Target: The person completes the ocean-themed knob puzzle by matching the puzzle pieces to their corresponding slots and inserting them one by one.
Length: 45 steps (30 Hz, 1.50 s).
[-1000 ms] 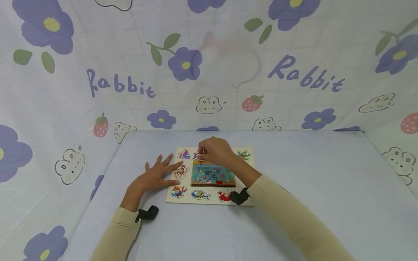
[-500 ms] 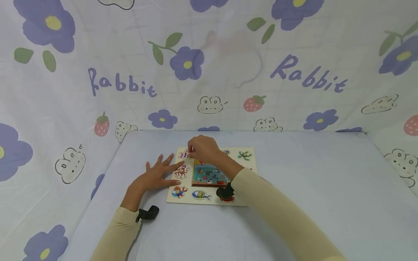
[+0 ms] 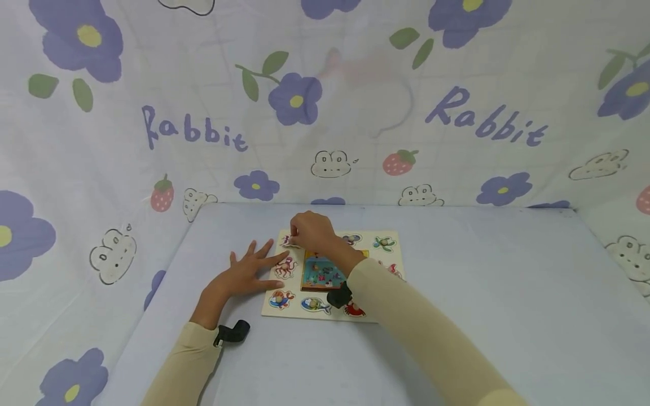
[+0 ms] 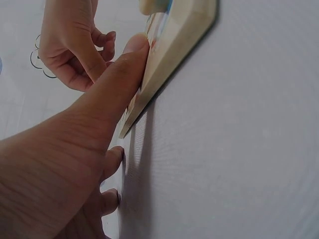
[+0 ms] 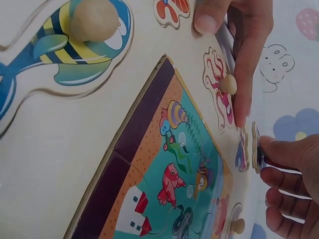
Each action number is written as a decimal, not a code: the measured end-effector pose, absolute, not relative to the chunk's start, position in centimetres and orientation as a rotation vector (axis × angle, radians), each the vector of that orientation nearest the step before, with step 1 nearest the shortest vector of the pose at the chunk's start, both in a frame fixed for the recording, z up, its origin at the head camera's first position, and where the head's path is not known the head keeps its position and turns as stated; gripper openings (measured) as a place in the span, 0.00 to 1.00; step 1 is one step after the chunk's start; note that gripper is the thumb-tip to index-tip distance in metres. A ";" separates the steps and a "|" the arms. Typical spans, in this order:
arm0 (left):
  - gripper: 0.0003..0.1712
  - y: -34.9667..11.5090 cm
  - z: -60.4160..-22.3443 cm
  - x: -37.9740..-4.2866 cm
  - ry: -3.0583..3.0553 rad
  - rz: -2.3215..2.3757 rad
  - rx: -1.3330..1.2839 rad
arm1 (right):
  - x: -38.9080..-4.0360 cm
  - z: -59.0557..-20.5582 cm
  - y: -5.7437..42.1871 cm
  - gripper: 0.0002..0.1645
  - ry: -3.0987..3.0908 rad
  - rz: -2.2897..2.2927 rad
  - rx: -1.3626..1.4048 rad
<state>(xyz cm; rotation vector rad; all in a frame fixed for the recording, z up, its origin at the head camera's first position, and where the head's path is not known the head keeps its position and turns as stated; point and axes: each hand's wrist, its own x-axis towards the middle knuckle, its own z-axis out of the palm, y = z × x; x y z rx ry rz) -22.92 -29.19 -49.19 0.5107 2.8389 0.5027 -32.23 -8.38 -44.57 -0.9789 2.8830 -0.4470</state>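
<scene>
A wooden peg puzzle board (image 3: 293, 285) with sea creatures lies on the table. My left hand (image 3: 242, 276) rests spread at its left side; in the left wrist view the thumb (image 4: 137, 44) presses on the board's edge. At the far left corner my right hand (image 3: 312, 232) pinches a puzzle piece (image 5: 255, 148), which stands nearly edge-on in the right wrist view, close over a fish-shaped recess (image 5: 242, 152). Its printed face is mostly hidden. Nearby sits an octopus piece (image 5: 219, 84) with a wooden knob, beside the left fingers.
A blue fish piece (image 3: 313, 304), a red crab piece (image 3: 354, 310) and a turtle piece (image 3: 384, 243) sit in the board around an aquarium picture (image 3: 321, 273). A cloth printed with flowers (image 3: 256, 186) hangs behind the white table (image 3: 457, 270).
My right hand has moved left along the board's far edge with the puzzle piece, to the far left corner. The left hand stays at the board's left side.
</scene>
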 end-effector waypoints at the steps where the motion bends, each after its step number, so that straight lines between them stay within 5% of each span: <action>1: 0.46 -29.1 -49.2 -22.9 2.838 0.501 0.513 | -32.3 -44.7 -8.4 0.09 2.884 -0.445 -0.973; 45: 0.45 -29.1 -48.9 -22.7 2.831 0.551 0.527 | -32.7 -46.1 -9.2 0.09 2.864 -0.425 -0.906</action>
